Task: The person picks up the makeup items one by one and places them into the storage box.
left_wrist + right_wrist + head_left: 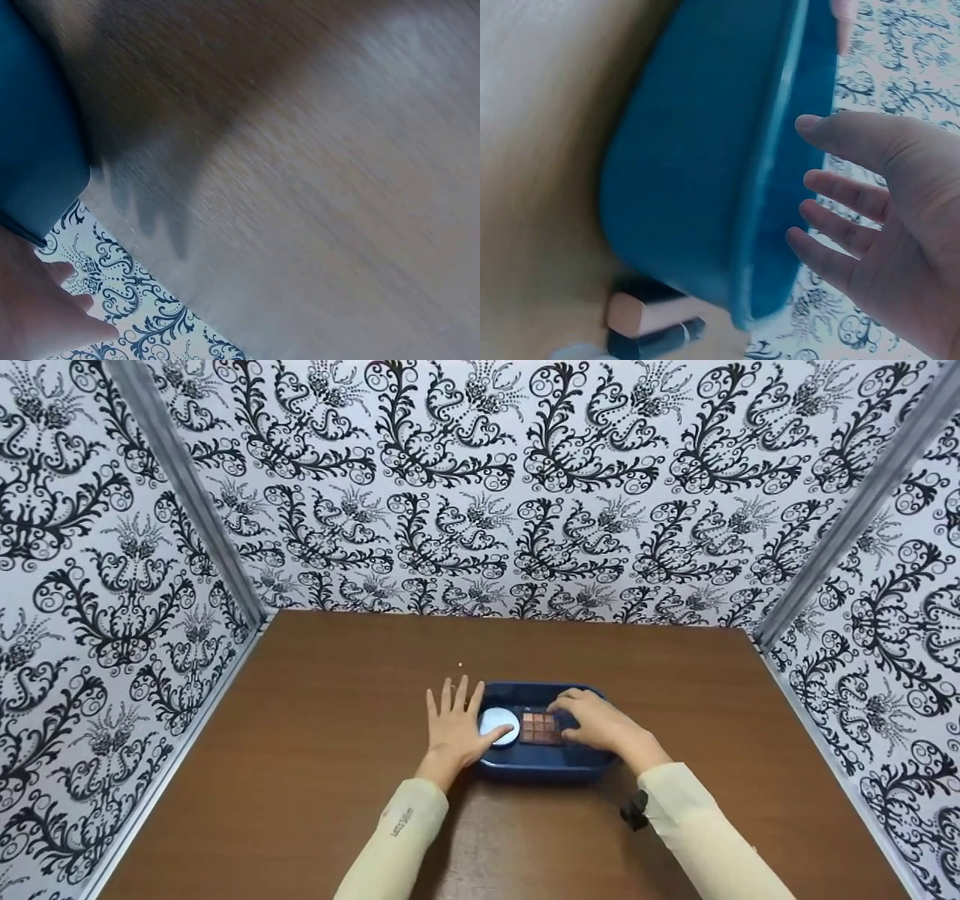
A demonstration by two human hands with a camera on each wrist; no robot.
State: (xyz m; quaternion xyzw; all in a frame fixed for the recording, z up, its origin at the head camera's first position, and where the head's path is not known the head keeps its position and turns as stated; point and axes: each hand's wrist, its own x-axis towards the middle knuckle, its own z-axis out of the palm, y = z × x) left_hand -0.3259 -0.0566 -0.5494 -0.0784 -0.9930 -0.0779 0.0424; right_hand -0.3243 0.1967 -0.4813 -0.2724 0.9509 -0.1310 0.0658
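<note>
A dark blue plastic tub sits on the table, its outer wall large in the right wrist view. Inside it are a round white-topped container and an eyeshadow palette with several brown and copper pans. My left hand lies at the tub's left rim, fingers straight and spread, with the thumb reaching over the white top. Over the tub's right half is my right hand, its bent fingers near the palette's right edge. The right wrist view shows these fingers spread apart, holding nothing.
In the right wrist view, a peach-and-black block and a small black tube lie on the table beside the tub. The brown table is enclosed by black-and-white patterned walls at the back and sides.
</note>
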